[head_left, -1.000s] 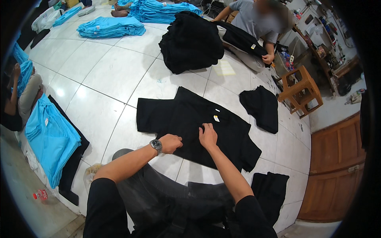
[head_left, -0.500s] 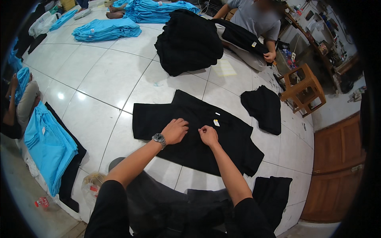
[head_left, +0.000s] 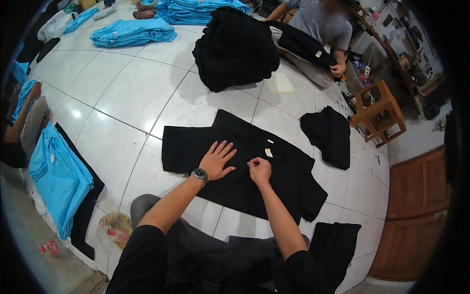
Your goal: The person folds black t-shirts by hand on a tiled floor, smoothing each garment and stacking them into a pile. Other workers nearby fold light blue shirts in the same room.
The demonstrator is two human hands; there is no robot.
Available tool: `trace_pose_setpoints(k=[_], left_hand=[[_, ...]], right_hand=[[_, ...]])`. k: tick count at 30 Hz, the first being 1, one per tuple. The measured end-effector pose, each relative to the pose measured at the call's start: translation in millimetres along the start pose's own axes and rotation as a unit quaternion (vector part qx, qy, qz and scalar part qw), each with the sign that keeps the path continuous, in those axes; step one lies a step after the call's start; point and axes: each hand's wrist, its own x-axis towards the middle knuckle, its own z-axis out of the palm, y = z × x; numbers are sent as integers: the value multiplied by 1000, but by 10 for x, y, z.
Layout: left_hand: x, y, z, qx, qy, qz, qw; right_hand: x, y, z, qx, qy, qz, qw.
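A black short-sleeved shirt [head_left: 289, 181] is spread out on the white tile floor [head_left: 132, 117]. The left hand [head_left: 215, 164] is laid flat on it, with fingers stretched wide and nothing gripped. The right hand [head_left: 260, 170] is held by the small white-and-yellow tag [head_left: 268, 153], its fingers curled and pinched; whether any cloth is caught between them cannot be told.
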Motion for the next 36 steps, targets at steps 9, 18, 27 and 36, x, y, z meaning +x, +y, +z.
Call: trace_pose_setpoints(k=[9,18,27,36], left_hand=[[80,-138,-4,-5,21,-71,997],[98,-209,-64,20,22,-77,997],[-283,24,-143,34,-70,32,996],[-439,59,-311,91,-136,23,986]], right_hand=[[-533,12,221,-153,1,-289,945],[-546,74,163,-221,-126,-267,929],[-548,41,107,-230,-152,-267,923],[-594,-112,6,-265,-185,-241,915]])
